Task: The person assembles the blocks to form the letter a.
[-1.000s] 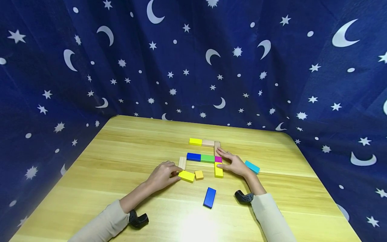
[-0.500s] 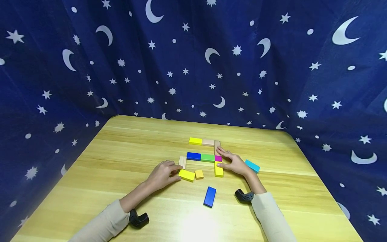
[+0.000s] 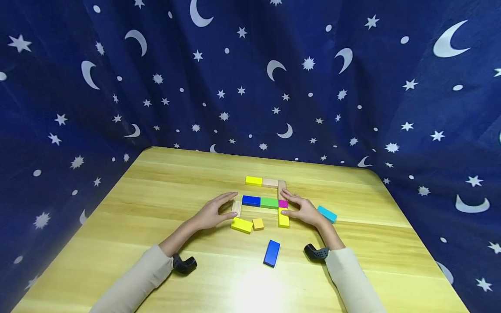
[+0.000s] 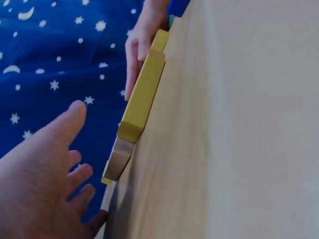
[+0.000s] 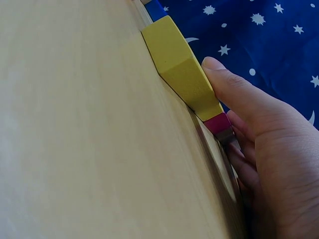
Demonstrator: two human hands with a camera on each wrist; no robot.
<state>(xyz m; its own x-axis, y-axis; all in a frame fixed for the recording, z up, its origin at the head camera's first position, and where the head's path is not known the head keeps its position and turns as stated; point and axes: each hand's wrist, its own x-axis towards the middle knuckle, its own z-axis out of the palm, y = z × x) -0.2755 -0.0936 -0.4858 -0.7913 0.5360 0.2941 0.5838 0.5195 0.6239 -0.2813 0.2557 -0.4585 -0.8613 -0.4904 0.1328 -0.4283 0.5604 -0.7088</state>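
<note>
My left hand [image 3: 211,213] is spread with nothing in it, thumb tip by a pale wooden block [image 3: 236,208]. In front of that block lie a yellow block [image 3: 242,225] and a small orange block [image 3: 258,224]. My right hand [image 3: 303,212] lies along the right side of the joined blocks. Its thumb touches another yellow block [image 5: 182,69], while its fairly straight fingers reach past the magenta block [image 3: 283,204] to a brown one [image 3: 282,189]. A blue block [image 3: 251,201] and a green block [image 3: 269,203] run left from the magenta one.
At the back, a yellow block [image 3: 253,181] and a beige block [image 3: 270,183] meet the brown one. A loose blue block [image 3: 272,253] lies nearer me. Right of my right hand sits a light-blue block [image 3: 327,214]. A starry curtain [image 3: 250,78] hangs behind the wooden table [image 3: 188,174].
My left hand has let go at the pale block and front yellow block; its fingers have spread and lifted away. The right hand and the blocks stay practically where they were.
</note>
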